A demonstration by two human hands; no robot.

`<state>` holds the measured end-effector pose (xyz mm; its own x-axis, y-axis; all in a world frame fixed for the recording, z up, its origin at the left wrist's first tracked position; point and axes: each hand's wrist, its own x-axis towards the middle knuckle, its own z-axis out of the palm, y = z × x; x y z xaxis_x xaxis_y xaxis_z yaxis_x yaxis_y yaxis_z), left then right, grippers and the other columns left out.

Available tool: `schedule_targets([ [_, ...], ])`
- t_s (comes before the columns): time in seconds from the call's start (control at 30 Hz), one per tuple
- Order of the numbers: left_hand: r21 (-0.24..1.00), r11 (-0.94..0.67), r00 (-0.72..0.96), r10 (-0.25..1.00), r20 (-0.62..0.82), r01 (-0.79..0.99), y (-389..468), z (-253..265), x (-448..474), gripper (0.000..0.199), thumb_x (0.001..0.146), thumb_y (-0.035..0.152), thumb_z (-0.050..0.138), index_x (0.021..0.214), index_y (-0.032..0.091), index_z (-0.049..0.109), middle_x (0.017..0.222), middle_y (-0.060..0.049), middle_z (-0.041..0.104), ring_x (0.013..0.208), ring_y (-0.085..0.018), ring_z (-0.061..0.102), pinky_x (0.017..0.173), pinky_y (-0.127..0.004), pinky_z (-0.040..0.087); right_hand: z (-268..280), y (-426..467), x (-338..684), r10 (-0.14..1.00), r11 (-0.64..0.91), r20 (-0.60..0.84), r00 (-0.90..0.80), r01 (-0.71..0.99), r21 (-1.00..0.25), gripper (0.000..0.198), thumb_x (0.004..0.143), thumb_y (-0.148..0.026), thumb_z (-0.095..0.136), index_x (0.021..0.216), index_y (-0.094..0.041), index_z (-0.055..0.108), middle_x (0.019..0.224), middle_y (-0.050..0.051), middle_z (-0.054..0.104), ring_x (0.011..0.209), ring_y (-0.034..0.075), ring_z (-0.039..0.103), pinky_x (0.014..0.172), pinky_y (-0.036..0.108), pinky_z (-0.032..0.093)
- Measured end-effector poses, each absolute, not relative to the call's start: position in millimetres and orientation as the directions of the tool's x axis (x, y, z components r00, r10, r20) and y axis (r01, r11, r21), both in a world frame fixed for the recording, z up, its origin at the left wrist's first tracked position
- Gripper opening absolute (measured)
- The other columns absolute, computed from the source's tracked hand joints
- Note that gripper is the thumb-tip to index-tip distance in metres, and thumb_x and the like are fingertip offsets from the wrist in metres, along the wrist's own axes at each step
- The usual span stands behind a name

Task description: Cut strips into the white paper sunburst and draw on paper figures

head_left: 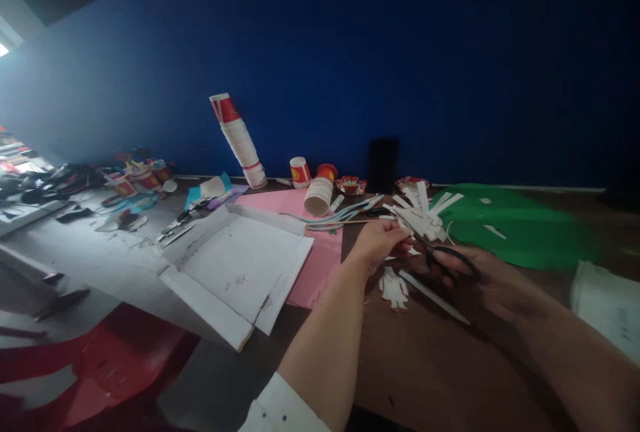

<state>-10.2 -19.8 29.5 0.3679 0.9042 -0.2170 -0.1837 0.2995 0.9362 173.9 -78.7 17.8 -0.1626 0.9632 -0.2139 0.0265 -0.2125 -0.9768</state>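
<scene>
My right hand [483, 279] grips a pair of scissors [463, 255] by its dark looped handles. The blades point up and left toward my left hand [380, 244]. The fingers of my left hand are pinched together near the blades on a small white paper piece [406, 228], mostly hidden by the fingers. On the brown table [400, 359] below lie a white paper cutout [393, 289] with finger-like tabs and a long white paper strip [435, 295]. Just behind my hands is a heap of white paper strips [425, 215].
Left of my hands, an open white cardboard box [235, 265] overlaps pink paper [320, 279]. A leaning stack of paper cups [243, 145] and more cups [319, 195] stand by the blue wall [320, 52]. Green sheet [525, 232] at right; red chair [125, 359] at lower left.
</scene>
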Motion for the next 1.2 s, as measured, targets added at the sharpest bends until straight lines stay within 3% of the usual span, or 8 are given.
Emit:
schedule_targets([
  [0.43, 0.961, 0.252, 0.333, 0.921, -0.202, -0.113, -19.4, 26.3, -10.1, 0.018, 0.082, 0.026, 0.067, 0.071, 0.015, 0.057, 0.065, 0.0, 0.06, 0.056, -0.01, 0.052, 0.059, -0.024, 0.049, 25.8, -81.4, 168.0, 0.957, -0.26, -0.249, -0.152, -0.059, -0.964, 0.041, 0.066, -0.055, 0.084, 0.078, -0.017, 0.075, 0.072, 0.003, 0.061, 0.057, 0.012, 0.046, 0.05, 0.026, 0.038],
  [0.53, 0.992, 0.127, 0.096, 0.987, -0.126, -0.005, -15.2, 22.2, -12.2, 0.024, 0.08, 0.035, 0.07, 0.072, 0.018, 0.056, 0.066, 0.0, 0.057, 0.061, -0.012, 0.052, 0.064, -0.026, 0.047, 26.7, -82.4, 166.8, 0.951, -0.28, -0.27, -0.151, -0.049, -0.959, 0.044, 0.065, -0.056, 0.084, 0.085, -0.017, 0.076, 0.072, 0.003, 0.062, 0.057, 0.011, 0.047, 0.048, 0.025, 0.036],
  [0.6, 0.995, 0.001, -0.118, 0.993, 0.01, 0.095, -11.9, 20.2, -14.5, 0.023, 0.076, 0.035, 0.073, 0.078, 0.018, 0.058, 0.079, -0.002, 0.061, 0.074, -0.014, 0.056, 0.076, -0.028, 0.048, 25.7, -82.5, 167.3, 0.942, -0.304, -0.296, -0.157, -0.028, -0.952, 0.046, 0.065, -0.057, 0.084, 0.087, -0.018, 0.076, 0.072, 0.002, 0.062, 0.056, 0.011, 0.046, 0.044, 0.023, 0.031],
  [0.67, 0.98, -0.115, -0.218, 0.965, 0.149, 0.162, -9.5, 19.1, -16.7, 0.026, 0.073, 0.033, 0.076, 0.09, 0.018, 0.062, 0.097, -0.005, 0.064, 0.089, -0.017, 0.059, 0.088, -0.029, 0.047, 23.3, -82.1, 168.6, 0.927, -0.33, -0.322, -0.19, -0.011, -0.944, 0.045, 0.065, -0.057, 0.084, 0.084, -0.018, 0.076, 0.071, 0.002, 0.061, 0.055, 0.01, 0.045, 0.043, 0.021, 0.027],
  [0.77, 0.967, -0.2, -0.16, 0.961, 0.225, 0.159, -8.2, 18.0, -17.7, 0.028, 0.071, 0.031, 0.077, 0.095, 0.019, 0.068, 0.106, -0.007, 0.065, 0.098, -0.019, 0.06, 0.094, -0.031, 0.046, 18.3, -81.2, 171.0, 0.908, -0.346, -0.332, -0.255, -0.008, -0.938, 0.041, 0.067, -0.055, 0.084, 0.079, -0.017, 0.075, 0.07, 0.001, 0.06, 0.056, 0.01, 0.045, 0.047, 0.021, 0.034],
  [0.97, 1.0, 0.012, 0.069, 0.998, -0.012, -0.002, -8.6, 14.3, -14.7, 0.014, 0.07, 0.029, 0.077, 0.078, 0.019, 0.071, 0.078, -0.003, 0.066, 0.073, -0.018, 0.063, 0.074, -0.029, 0.052, 11.9, -80.4, 172.6, 0.89, -0.351, -0.344, -0.299, 0.033, -0.936, 0.041, 0.074, -0.055, 0.08, 0.064, -0.016, 0.069, 0.066, 0.001, 0.06, 0.055, 0.009, 0.046, 0.049, 0.021, 0.037],
  [1.13, 0.997, 0.023, 0.1, 0.995, -0.03, 0.077, -5.8, 10.3, -15.7, 0.013, 0.073, 0.031, 0.074, 0.072, 0.02, 0.069, 0.069, -0.001, 0.065, 0.064, -0.016, 0.061, 0.069, -0.028, 0.051, 12.6, -80.3, 171.2, 0.883, -0.349, -0.348, -0.316, 0.055, -0.935, 0.039, 0.075, -0.055, 0.08, 0.08, -0.017, 0.074, 0.071, 0.001, 0.062, 0.057, 0.009, 0.048, 0.05, 0.02, 0.037],
  [1.2, 0.994, 0.019, 0.096, 0.995, -0.029, 0.104, -4.9, 9.0, -15.9, 0.014, 0.075, 0.032, 0.072, 0.07, 0.019, 0.068, 0.065, -0.001, 0.063, 0.061, -0.015, 0.059, 0.068, -0.027, 0.05, 13.3, -80.5, 170.2, 0.882, -0.343, -0.345, -0.322, 0.064, -0.937, 0.039, 0.075, -0.055, 0.08, 0.077, -0.016, 0.074, 0.069, 0.001, 0.062, 0.056, 0.009, 0.047, 0.05, 0.02, 0.036],
])
